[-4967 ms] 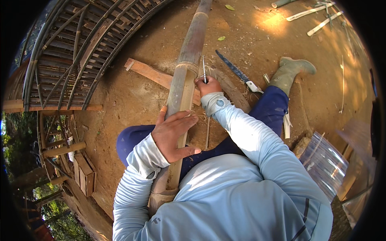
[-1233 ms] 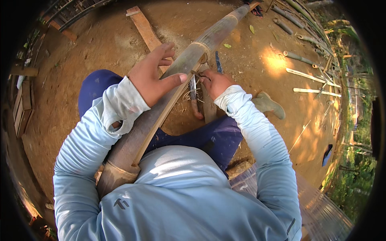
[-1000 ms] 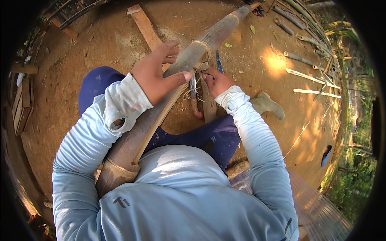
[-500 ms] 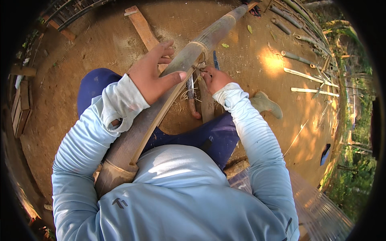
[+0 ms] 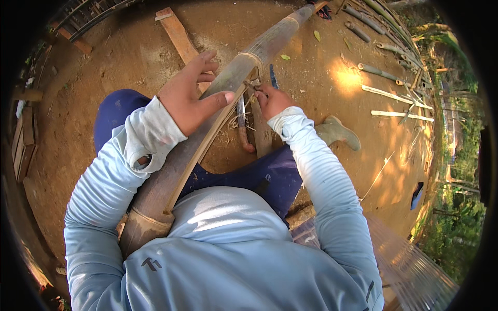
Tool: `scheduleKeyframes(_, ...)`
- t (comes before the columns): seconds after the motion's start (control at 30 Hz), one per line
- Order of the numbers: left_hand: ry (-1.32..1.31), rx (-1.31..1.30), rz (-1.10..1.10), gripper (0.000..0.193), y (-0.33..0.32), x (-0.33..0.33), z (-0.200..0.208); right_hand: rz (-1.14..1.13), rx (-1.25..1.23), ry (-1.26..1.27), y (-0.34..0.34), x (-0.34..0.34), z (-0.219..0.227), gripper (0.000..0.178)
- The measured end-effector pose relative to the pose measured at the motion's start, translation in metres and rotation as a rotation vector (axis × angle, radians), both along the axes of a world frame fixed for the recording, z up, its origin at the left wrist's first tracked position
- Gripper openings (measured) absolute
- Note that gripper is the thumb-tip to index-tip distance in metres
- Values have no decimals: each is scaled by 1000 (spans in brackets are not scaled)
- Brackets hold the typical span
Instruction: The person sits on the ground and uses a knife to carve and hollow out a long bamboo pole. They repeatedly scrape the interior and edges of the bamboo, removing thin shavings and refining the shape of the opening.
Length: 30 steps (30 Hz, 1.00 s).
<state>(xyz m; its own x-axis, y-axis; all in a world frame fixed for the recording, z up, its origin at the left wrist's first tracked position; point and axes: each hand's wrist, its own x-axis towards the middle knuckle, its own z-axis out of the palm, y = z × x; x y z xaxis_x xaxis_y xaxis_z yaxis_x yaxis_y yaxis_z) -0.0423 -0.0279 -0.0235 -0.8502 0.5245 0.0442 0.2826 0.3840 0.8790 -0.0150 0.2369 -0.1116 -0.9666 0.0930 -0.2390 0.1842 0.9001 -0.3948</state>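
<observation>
A thick bamboo pole (image 5: 179,161) slants across my lap from lower left to the far right, a long slot cut along its right side. My left hand (image 5: 185,96) rests over the pole, thumb lying on its surface and the other fingers spread out beyond its left side. At the slot's upper end, just below a node, my right hand (image 5: 272,101) is closed in a pinch. What its fingertips grip is too small and partly hidden to make out. Below it, a blade with a curved wooden handle (image 5: 245,136) stands among shavings.
A wooden plank (image 5: 176,33) lies past my left hand. A narrow blue blade (image 5: 273,76) shows behind my right hand. Several bamboo lengths (image 5: 378,71) and pale split strips (image 5: 397,97) lie on the earth floor at right. A clear corrugated sheet (image 5: 410,264) is at lower right.
The whole view has shifted slightly. My right hand stays pinched near the slot's upper end, moved a little along it toward me. My left hand keeps its place on the pole.
</observation>
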Motion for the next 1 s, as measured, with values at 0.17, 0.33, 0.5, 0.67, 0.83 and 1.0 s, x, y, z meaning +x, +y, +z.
scheduleKeyframes(0.17, 4, 0, 16, 90, -4, 0, -3, -15, 21, 4, -11, 7, 12, 33)
scheduleKeyframes(0.33, 21, 24, 20, 89, 0, -1, 1, -32, 56, -16, -5, -3, 8, 35)
scheduleKeyframes(0.5, -18, 20, 2, 86, -1, 2, 2, -96, 28, 28, -13, 7, 6, 34)
scheduleKeyframes(0.67, 66, -173, -106, 96, -4, 5, -5, -133, 54, 2, -25, 1, 11, 33)
scheduleKeyframes(0.83, 109, -369, -277, 101, -2, 13, -1, -173, 25, 29, -26, 18, -2, 32)
scheduleKeyframes(1.0, 162, -455, -325, 101, 0, 16, -1, -160, 8, 122, -24, 9, -11, 30)
